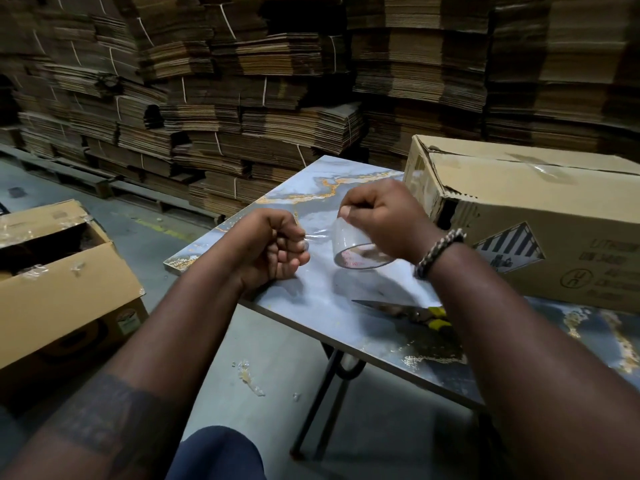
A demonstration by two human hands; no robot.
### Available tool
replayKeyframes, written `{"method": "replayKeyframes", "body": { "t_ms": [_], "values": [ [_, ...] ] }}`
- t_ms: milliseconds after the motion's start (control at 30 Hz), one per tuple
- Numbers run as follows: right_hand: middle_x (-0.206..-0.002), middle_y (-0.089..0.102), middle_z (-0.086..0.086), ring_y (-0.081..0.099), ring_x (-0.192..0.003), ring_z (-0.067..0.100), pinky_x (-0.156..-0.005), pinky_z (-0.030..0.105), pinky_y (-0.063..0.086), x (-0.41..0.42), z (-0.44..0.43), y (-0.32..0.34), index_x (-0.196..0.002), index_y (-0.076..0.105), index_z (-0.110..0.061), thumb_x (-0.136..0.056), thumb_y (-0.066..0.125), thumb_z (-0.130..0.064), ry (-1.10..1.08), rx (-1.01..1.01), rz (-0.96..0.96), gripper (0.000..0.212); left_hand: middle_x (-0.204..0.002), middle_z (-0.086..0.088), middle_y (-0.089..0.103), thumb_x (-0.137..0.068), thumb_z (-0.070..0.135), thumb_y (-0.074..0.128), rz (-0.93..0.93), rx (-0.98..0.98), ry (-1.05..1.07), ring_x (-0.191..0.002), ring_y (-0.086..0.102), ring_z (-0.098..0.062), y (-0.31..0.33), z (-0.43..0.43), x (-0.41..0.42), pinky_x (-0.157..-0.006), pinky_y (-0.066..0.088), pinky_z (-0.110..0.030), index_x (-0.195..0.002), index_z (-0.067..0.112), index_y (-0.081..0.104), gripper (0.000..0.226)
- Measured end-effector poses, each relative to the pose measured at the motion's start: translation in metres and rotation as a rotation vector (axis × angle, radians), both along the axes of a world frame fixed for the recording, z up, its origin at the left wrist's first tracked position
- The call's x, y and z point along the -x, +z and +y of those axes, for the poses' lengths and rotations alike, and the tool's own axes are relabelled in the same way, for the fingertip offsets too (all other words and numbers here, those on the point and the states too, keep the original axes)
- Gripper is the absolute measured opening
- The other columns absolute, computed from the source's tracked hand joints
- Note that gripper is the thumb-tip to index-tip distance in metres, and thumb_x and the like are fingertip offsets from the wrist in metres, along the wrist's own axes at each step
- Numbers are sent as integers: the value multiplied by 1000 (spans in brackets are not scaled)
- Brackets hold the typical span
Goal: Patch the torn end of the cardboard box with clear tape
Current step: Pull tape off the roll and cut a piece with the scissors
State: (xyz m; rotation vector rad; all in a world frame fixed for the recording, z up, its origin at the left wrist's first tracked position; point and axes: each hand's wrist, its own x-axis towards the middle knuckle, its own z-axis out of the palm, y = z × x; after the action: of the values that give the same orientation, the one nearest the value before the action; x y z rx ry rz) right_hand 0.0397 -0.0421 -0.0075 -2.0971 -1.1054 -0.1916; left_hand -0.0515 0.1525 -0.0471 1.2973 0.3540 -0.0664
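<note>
A long cardboard box [540,216] lies on the marbled table [311,292] at the right, its torn end facing left with a ragged hole near the corner. Just left of that end, my right hand [384,216] grips a roll of clear tape [356,247] above the table. My left hand [273,247] pinches the free end of the tape. A short stretch of tape spans the gap between the two hands.
Scissors [408,311] with yellow handles lie on the table under my right forearm. An open cardboard box [62,271] stands on the floor at the left. Tall stacks of flattened cardboard [277,98] fill the background. Tape scraps [249,375] lie on the floor.
</note>
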Motion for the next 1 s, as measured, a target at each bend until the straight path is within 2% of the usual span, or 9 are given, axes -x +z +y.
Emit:
{"method": "replayKeyframes", "body": {
  "t_ms": [67,133,267,500,633,767,833,933,1000],
  "values": [
    [-55,53,-5,41,-46,1,-48,19,36,-4,2,8,-79,76,-2,-92,68,-6,13,48,128,16,-56,-6,60,-86,7,52,77,46,12,-46,65,-17,4,0,0,-42,49,-17,-53,8,62,34],
    [-49,50,-8,37,-41,2,-43,17,33,-8,1,6,-77,76,-3,-92,69,-5,8,134,188,17,-55,-6,60,-87,7,51,116,55,-4,-46,65,-16,4,1,0,-40,49,-17,-50,8,62,38],
    [-43,46,-11,34,-39,3,-43,19,30,-12,0,-3,-73,76,-7,-91,70,-5,-29,163,243,19,-53,-5,63,-89,6,52,135,25,-11,-46,68,-16,1,0,-1,-40,52,-17,-44,9,63,46],
    [-40,48,-15,39,-39,3,-43,19,34,-10,3,2,-72,75,-11,-93,69,-7,-41,216,234,22,-58,-6,63,-89,6,53,116,67,29,-48,68,-17,2,1,2,-43,53,-17,-55,7,63,36],
    [-41,50,-17,41,-38,0,-45,18,33,-8,-7,1,-84,78,-11,-99,66,-13,-50,159,234,19,-70,-8,68,-89,7,56,93,27,-5,-63,74,-22,5,-2,5,-62,60,-28,-61,10,67,30],
    [-55,53,-12,41,-44,0,-48,20,34,-5,-18,-3,-92,75,-13,-102,58,-15,-53,43,217,20,-96,-19,77,-77,10,60,98,76,-47,-88,78,-39,12,4,14,-78,64,-40,-72,11,63,6],
    [-61,51,-9,42,-51,4,-53,24,35,-5,-19,-8,-87,71,-17,-102,57,-14,-49,22,210,21,-96,-23,78,-87,7,56,104,110,-50,-93,79,-43,14,4,18,-82,66,-44,-83,8,60,7],
    [-63,50,-1,40,-54,11,-54,28,34,-4,-20,-13,-83,69,-18,-102,55,-11,-51,-16,213,25,-73,-21,75,-98,1,50,102,153,-11,-88,79,-39,17,-2,21,-75,68,-42,-92,-2,58,11],
    [-60,48,-2,38,-50,8,-51,25,32,-4,-20,-11,-82,70,-14,-101,56,-8,-51,-38,210,24,-80,-24,77,-97,-4,50,94,188,14,-76,81,-34,18,-5,20,-61,68,-37,-100,-9,60,11]
  ]
}}
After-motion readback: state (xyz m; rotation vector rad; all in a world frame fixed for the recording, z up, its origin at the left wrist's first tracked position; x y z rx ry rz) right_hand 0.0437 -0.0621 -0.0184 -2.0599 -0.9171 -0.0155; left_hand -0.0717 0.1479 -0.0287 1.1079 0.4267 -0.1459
